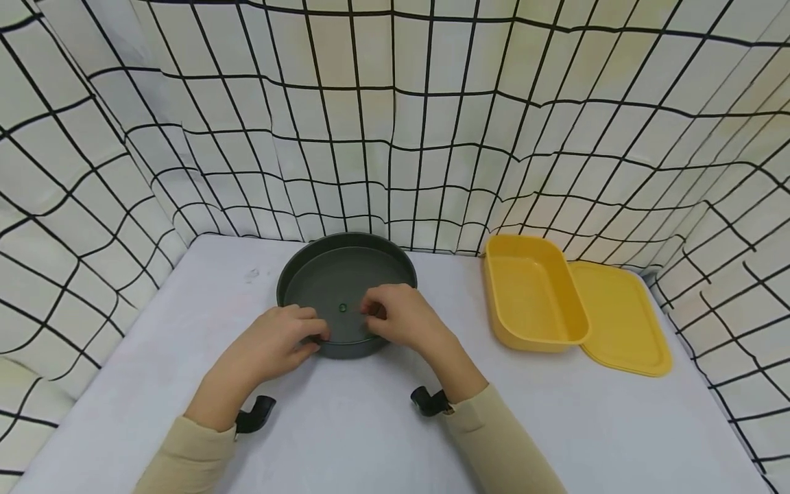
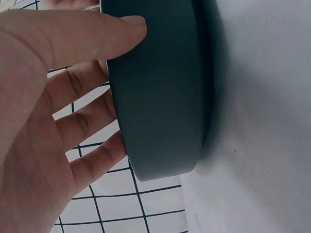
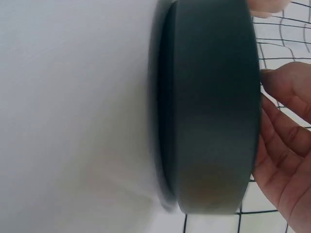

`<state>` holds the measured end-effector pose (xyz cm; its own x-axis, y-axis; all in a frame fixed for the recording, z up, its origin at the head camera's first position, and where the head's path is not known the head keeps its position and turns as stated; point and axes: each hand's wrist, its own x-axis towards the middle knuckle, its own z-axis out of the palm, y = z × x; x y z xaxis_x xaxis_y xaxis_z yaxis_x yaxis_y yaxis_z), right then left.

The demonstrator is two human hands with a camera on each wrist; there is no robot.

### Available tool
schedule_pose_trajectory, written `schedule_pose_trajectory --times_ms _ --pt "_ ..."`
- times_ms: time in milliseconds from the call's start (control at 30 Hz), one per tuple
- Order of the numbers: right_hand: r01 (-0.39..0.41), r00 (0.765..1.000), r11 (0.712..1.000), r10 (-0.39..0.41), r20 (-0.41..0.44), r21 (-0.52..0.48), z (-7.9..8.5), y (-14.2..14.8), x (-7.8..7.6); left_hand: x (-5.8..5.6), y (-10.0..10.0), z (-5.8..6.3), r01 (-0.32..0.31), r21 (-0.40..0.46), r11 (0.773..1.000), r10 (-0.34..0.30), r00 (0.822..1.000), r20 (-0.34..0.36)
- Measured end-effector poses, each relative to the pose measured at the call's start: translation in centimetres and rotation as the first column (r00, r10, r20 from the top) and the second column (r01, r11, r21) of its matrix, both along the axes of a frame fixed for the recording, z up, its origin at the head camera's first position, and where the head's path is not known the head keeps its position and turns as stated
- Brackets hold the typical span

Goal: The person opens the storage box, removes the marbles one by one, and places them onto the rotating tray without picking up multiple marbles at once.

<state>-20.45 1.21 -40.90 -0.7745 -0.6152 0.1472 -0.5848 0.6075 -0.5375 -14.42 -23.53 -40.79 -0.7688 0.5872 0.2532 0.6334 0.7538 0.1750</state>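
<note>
A round dark green pan (image 1: 345, 271) with a low wall stands on the white table, and its side (image 2: 160, 97) fills much of the left wrist view. My left hand (image 1: 278, 343) grips its near left rim, thumb against the outer wall and the other fingers over the inside. A tiny green piece (image 1: 343, 308) lies on the pan floor between the hands. Over the near right rim, my right hand (image 1: 401, 315) reaches inside with loosely bent fingers, close to that piece. In the right wrist view the pan wall (image 3: 214, 107) hides its fingertips; nothing shows in its grasp.
A yellow rectangular container (image 1: 533, 288) stands to the right of the pan. Beside and partly beneath it lies a flat yellow lid (image 1: 623, 319). Black wire grid panels (image 1: 395, 123) with white backing rise along the table's back and sides.
</note>
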Motion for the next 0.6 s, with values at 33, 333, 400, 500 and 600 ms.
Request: schedule_pose_trajectory --times_ms 33,333,400,500,600 --pt "0.003 1.0 1.0 -0.003 -0.014 -0.009 0.1 0.3 0.2 0.0 0.0 0.0 -0.001 0.0 1.0 0.001 1.0 0.002" --pt "0.072 0.995 0.993 -0.078 -0.067 -0.095 1.1 3.5 1.1 -0.1 0.3 0.1 -0.008 -0.002 1.0 0.008 1.0 0.018" --pt "0.082 0.994 0.99 -0.09 -0.069 -0.11 1.2 4.2 1.2 -0.1 0.3 0.2 -0.011 -0.006 1.0 0.012 1.0 0.025" --pt "0.089 0.993 0.987 -0.099 -0.068 -0.137 1.1 5.1 1.1 0.0 0.2 0.2 -0.023 -0.013 1.0 0.023 0.999 0.034" --pt "0.119 0.989 0.981 -0.131 -0.074 -0.152 1.3 6.0 0.9 0.1 0.2 0.2 -0.026 -0.014 1.0 0.027 0.999 0.036"
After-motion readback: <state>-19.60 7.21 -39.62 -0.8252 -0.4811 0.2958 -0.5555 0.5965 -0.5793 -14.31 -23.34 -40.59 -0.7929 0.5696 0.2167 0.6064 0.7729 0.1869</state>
